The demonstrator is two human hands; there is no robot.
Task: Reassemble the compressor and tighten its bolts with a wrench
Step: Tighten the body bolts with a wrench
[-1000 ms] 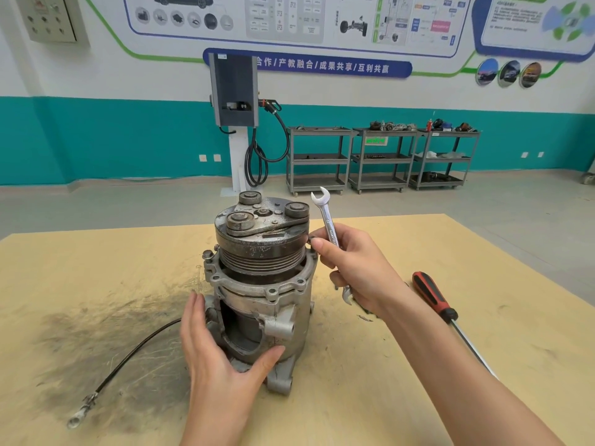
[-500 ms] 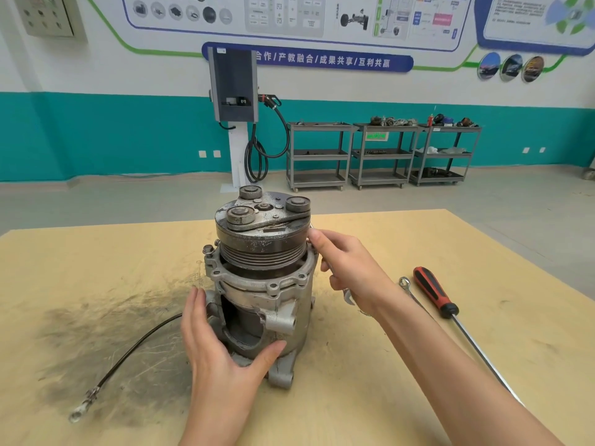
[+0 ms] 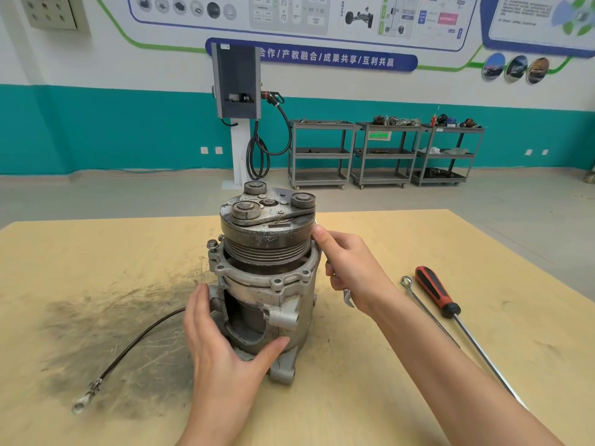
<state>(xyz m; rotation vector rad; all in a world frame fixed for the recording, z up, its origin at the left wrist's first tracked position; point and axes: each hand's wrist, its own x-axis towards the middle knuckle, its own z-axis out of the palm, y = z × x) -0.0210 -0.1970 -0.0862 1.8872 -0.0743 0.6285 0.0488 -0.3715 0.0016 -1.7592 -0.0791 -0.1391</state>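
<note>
The compressor (image 3: 264, 278) stood upright at the centre of the frame on the yellow table (image 3: 402, 239), its long axis vertical and its pulley and clutch plate facing up. The left hand (image 3: 222, 346) cupped the lower body of the housing from the near side, fingers straight and spread, thumb pressed against the base.

The right hand (image 3: 351, 268) sat against the right flank of the compressor, fingers curled round the wrench (image 3: 348, 297). Only the wrench's lower open end showed below the palm, and a sliver of metal beside the pulley rim above the thumb. A second before, that wrench had stood tall above the hand with its open head clear of the pulley; it had since dropped down behind the pulley edge, and the hand had closed in on the housing.

Right of the forearm lay a thin ring spanner (image 3: 421, 304) and a red-handled screwdriver (image 3: 436, 292), near each other. A black cable (image 3: 135, 346) trailed off toward the lower left across a dark smudge.
</note>
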